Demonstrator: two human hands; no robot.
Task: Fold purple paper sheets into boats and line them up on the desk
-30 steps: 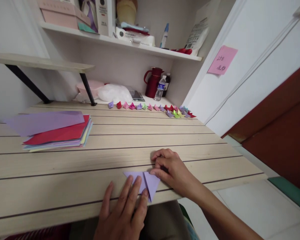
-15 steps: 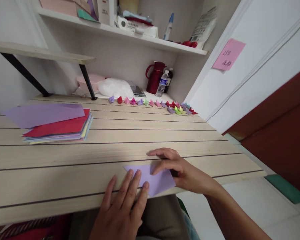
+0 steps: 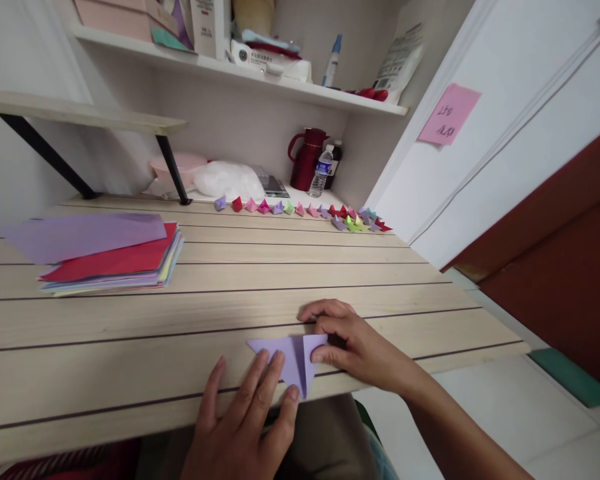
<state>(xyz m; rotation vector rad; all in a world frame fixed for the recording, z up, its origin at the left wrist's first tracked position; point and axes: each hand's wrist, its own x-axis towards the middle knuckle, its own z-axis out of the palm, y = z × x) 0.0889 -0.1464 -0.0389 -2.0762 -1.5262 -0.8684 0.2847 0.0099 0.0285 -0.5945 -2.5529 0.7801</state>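
Observation:
A small sheet of purple paper (image 3: 293, 355) lies at the front edge of the slatted wooden table, its right part folded up and over along a crease. My left hand (image 3: 250, 410) rests flat with fingers spread, fingertips pressing the paper's left and lower part. On the right side, my right hand (image 3: 343, 340) pinches the raised flap between thumb and fingers. Part of the flap is hidden behind those fingers.
A stack of coloured paper (image 3: 115, 260) sits at the left. Several small folded paper pieces (image 3: 279, 207) line the table's back edge. Behind them stand a dark red jug (image 3: 307, 160) and a water bottle (image 3: 321, 172). A black-legged riser (image 3: 173, 167) stands at back left.
My right hand has taken the paper's right side and lifted it leftward into a standing flap. My left hand stays pressed on the paper. The view has shifted slightly.

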